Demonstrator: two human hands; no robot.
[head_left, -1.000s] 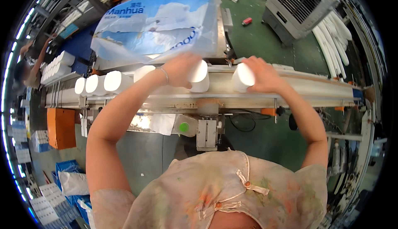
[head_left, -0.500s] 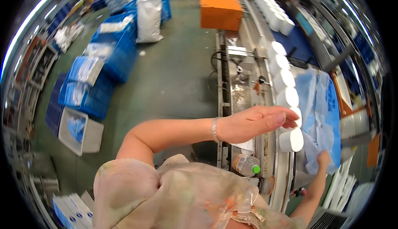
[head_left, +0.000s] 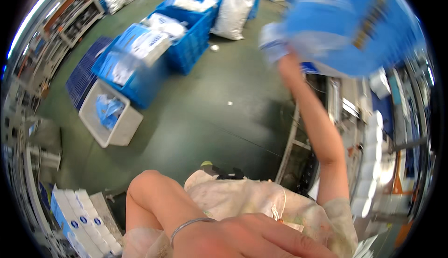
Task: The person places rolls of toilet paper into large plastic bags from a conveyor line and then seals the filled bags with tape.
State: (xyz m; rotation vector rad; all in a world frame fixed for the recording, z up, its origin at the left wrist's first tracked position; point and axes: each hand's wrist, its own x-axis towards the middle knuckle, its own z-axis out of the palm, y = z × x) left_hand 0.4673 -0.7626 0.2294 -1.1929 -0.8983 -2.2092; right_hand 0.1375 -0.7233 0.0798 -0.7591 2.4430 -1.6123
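My right hand [head_left: 285, 61] is raised at the upper right and grips the lower corner of a large blue plastic-wrapped package [head_left: 347, 22], which is blurred by motion and held up in the air. My left hand [head_left: 254, 239] lies low at the bottom edge, close in front of my chest. Its fingers are stretched out and hold nothing, and a thin bracelet sits on the wrist. A row of white paper rolls [head_left: 373, 157] lies on the conveyor [head_left: 347, 106] along the right side, under my right arm.
Blue crates [head_left: 189, 43] filled with white packs stand on the green floor at the upper left, next to a white sack [head_left: 233, 6]. A white bin [head_left: 112, 122] holds blue bags. Stacked white packs [head_left: 81, 216] stand at the lower left.
The view has swung left, away from the conveyor. My right hand has lifted the blue package up high. My left hand has left the rolls and come in near my chest.
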